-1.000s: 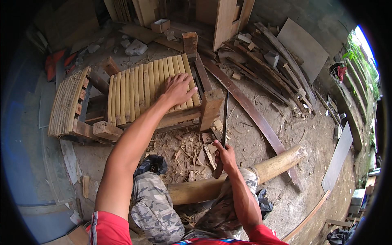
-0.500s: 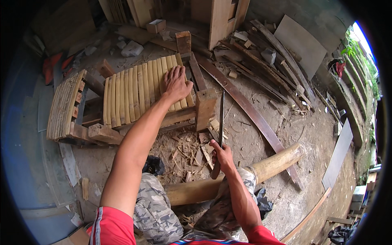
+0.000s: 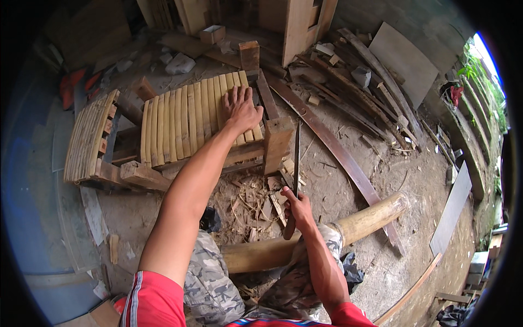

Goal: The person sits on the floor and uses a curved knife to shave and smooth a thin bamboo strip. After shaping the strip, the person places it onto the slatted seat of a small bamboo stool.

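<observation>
Bamboo slats (image 3: 180, 122), laid side by side, cover the seat-like top of a low wooden frame (image 3: 278, 143). My left hand (image 3: 241, 112) rests palm down on the slats near their right end, fingers stretched out and holding nothing. In my right hand (image 3: 298, 211) is a long, narrow machete (image 3: 297, 158). Its dark blade points up and away, seen nearly edge-on, just right of the frame's near corner post. The handle's end shows below my fist. A second panel of bamboo strips (image 3: 89, 140) stands at the frame's left end.
A thick bamboo pole (image 3: 373, 219) lies across by my legs. Shavings and offcuts (image 3: 248, 210) litter the ground before me. A long brown board (image 3: 343, 158) runs diagonally at right, near a pile of scrap wood (image 3: 354, 92). A grey sheet (image 3: 452, 210) lies farther right.
The frame and slats appear slightly farther right in view, and my left hand with them. It stays flat on the slats. My right hand keeps its hold on the machete, almost unmoved.
</observation>
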Demonstrator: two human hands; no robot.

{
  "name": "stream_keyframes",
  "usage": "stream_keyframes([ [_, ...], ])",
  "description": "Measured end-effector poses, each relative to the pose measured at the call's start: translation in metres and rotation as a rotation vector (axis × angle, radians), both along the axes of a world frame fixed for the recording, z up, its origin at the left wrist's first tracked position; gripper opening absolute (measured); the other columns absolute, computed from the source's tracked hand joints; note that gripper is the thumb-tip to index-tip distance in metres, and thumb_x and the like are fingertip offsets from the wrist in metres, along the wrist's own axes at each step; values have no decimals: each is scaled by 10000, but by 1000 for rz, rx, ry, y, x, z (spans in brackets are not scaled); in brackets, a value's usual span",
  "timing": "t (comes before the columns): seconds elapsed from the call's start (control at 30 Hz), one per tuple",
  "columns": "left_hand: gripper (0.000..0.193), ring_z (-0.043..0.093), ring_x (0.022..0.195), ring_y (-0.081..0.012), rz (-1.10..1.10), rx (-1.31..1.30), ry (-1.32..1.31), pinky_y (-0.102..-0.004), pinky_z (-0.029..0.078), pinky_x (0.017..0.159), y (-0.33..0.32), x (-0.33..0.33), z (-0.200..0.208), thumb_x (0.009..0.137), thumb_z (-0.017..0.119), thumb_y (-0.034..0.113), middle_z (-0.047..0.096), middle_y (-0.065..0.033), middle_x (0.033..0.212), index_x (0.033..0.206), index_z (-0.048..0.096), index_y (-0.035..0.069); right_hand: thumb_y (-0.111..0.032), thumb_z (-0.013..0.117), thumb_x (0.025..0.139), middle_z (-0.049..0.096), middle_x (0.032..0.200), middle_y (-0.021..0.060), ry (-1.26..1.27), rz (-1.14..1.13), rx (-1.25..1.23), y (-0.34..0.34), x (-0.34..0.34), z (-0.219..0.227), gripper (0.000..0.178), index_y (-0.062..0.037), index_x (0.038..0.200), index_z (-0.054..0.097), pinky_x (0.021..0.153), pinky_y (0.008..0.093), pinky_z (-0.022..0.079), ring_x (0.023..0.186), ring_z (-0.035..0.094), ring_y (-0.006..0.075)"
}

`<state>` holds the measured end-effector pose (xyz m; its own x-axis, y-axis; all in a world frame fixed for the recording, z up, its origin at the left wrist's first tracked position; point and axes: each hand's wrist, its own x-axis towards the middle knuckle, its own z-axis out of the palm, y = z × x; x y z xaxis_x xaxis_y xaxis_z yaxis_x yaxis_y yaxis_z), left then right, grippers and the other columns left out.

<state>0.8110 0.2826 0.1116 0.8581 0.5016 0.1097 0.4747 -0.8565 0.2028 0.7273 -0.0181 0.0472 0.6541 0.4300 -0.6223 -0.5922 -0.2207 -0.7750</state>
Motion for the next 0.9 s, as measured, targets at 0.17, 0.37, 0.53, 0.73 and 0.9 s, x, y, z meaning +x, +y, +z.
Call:
stream_keyframes([
  [0.17, 739, 65, 1513, -302, -2, -27, 12, -486, 10, 1213, 5, -3, -4, 946, 406, 422, 133, -131, 1631, 1552, 189, 60, -405, 699, 900, 459, 617, -32, 20, 6, -2, 0, -2, 4, 366, -48, 952, 641, 455, 288, 385, 483, 441, 102],
  [0.37, 736, 43, 1516, -292, 4, -66, 7, -495, -20, 1209, 13, -1, -6, 950, 394, 395, 115, -129, 1635, 1551, 165, 36, -430, 708, 888, 483, 623, -14, 13, 7, 17, -2, 0, 2, 397, -41, 917, 635, 437, 282, 391, 474, 464, 103],
  [0.53, 772, 61, 1516, -275, 27, -38, 164, -498, -26, 1208, 4, 4, 11, 947, 420, 425, 118, -105, 1639, 1559, 137, 49, -429, 708, 889, 480, 619, -14, 16, -15, 62, -5, -1, 3, 396, -42, 890, 622, 440, 280, 384, 474, 463, 106],
  [0.73, 796, 125, 1506, -289, 32, 51, 216, -518, 26, 1208, 0, 6, 16, 927, 461, 452, 161, -106, 1630, 1552, 177, 50, -424, 698, 895, 466, 621, -29, 27, 17, 49, -8, -3, 4, 383, -49, 949, 638, 464, 291, 384, 490, 440, 104],
  [0.9, 769, 160, 1495, -307, 22, 103, 197, -526, 59, 1206, 1, 6, 15, 932, 444, 459, 188, -122, 1619, 1538, 219, 42, -455, 690, 893, 467, 629, -26, 6, 41, 76, -11, -6, 7, 413, -50, 953, 638, 469, 297, 387, 500, 446, 113],
])
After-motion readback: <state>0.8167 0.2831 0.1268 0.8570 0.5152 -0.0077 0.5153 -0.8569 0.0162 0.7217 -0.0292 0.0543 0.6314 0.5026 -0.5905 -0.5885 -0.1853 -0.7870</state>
